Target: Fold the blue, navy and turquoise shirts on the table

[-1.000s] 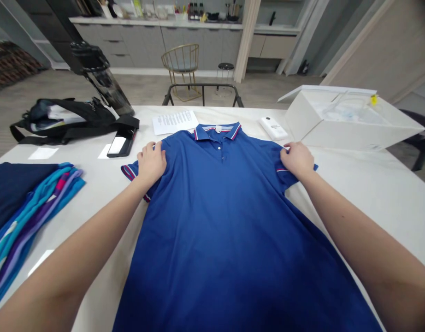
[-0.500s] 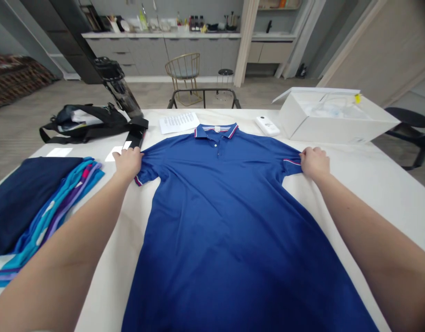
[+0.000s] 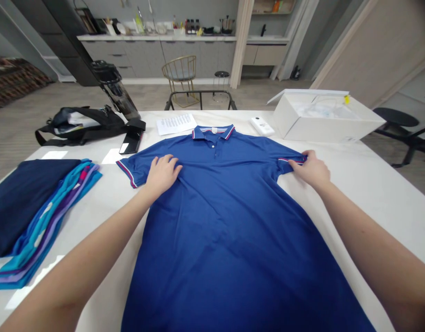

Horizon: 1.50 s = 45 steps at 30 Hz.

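A blue polo shirt (image 3: 219,221) lies spread on the white table, collar at the far side and lower part toward me. My left hand (image 3: 163,174) rests on the shirt near the left shoulder, fingers apart, holding nothing. The left sleeve lies flat, its striped cuff showing. At the right sleeve, my right hand (image 3: 311,169) pinches the cuff between thumb and fingers. The striped collar (image 3: 214,132) is folded down and the small placket buttons show.
Folded clothes (image 3: 36,203) are stacked at the left. Beyond them are a black bag (image 3: 91,124), a phone (image 3: 131,140) and a clear bottle (image 3: 117,90). A paper (image 3: 176,123), a white device (image 3: 262,126) and an open white box (image 3: 323,117) stand along the far side.
My left hand has let go of the left sleeve and moved right onto the shirt. The left cuff now lies spread out. My right hand still holds the right cuff, its fingers shifted.
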Motion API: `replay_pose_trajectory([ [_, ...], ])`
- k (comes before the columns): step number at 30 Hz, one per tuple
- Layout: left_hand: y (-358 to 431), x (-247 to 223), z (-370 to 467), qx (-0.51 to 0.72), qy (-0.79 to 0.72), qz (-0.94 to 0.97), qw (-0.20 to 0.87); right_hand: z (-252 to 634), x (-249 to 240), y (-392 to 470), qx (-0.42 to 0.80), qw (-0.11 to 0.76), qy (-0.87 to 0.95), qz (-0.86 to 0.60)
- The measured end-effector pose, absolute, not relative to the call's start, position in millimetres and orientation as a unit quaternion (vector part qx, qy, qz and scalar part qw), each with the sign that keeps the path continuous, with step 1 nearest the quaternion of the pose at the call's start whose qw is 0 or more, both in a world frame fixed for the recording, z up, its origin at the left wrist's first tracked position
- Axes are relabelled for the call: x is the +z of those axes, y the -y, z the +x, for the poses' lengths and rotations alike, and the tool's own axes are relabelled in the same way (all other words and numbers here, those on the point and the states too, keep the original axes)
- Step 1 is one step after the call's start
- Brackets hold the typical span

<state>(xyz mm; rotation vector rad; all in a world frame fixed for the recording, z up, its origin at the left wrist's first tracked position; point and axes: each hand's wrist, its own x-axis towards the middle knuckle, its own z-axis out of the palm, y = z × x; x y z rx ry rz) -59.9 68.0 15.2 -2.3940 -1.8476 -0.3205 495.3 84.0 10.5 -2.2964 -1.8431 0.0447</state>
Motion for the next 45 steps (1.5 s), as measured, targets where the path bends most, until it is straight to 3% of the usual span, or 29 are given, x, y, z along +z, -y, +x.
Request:
replay_pose_trajectory([
  [5, -49, 4, -28, -0.059, 0.553, -0.831, -0.015, 482, 13, -97, 0.057, 0.017, 0.662, -0.747],
  [12, -23, -4, -25, -0.036, 0.557, -0.829, -0.027, 509, 35, -63, -0.032, -0.025, 0.698, -0.715],
  [17, -3, -1, -26, -0.038, 0.561, -0.827, -0.034, 545, 38, -35, 0.047, -0.094, 0.636, -0.764],
  [20, 7, 0, -22, -0.048, 0.554, -0.830, -0.030, 538, 40, -33, 0.031, -0.004, 0.581, -0.813],
  [23, 13, 0, -16, -0.061, 0.556, -0.828, -0.029, 504, 35, -38, 0.007, 0.099, 0.626, -0.774],
  [27, 19, -4, -14, -0.042, 0.562, -0.825, -0.053, 455, 18, -45, 0.004, 0.069, 0.692, -0.719],
  [35, 36, -3, -13, -0.067, 0.569, -0.818, -0.050, 451, 2, -48, -0.031, 0.029, 0.628, -0.777],
  [41, 41, -1, -14, -0.081, 0.608, -0.788, -0.055, 406, 8, -30, -0.083, 0.096, 0.683, -0.720],
  [45, 43, -5, -16, -0.064, 0.615, -0.784, -0.056, 350, 10, -1, -0.040, 0.132, 0.780, -0.610],
])
